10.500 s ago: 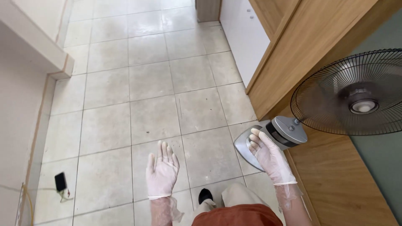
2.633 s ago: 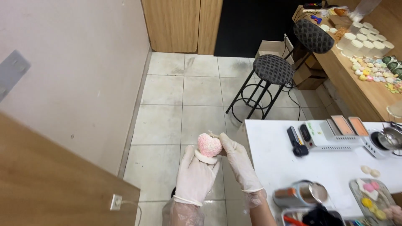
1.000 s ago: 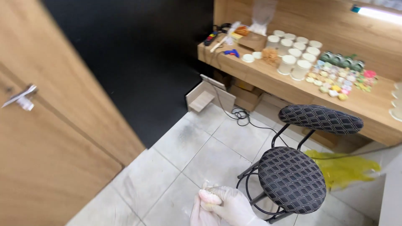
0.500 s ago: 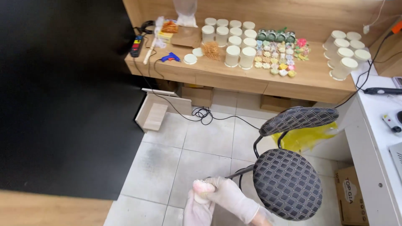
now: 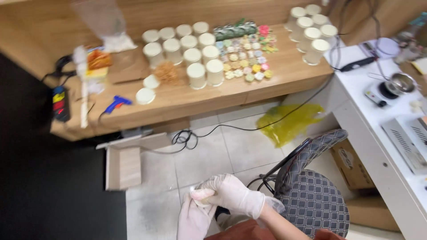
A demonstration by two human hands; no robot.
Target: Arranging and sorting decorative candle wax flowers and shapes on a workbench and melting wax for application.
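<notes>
Both gloved hands are together low in the view, above the tiled floor (image 5: 204, 155). The right hand (image 5: 233, 195) covers a small pale object (image 5: 199, 198), which the left hand (image 5: 193, 218) holds from below.

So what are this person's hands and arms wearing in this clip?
Both the left hand and the right hand wear thin, translucent whitish disposable gloves, wrinkled, with loose cuffs ending at the wrists. The right forearm is bare past the cuff; no sleeve shows there. No markings are visible.
</notes>
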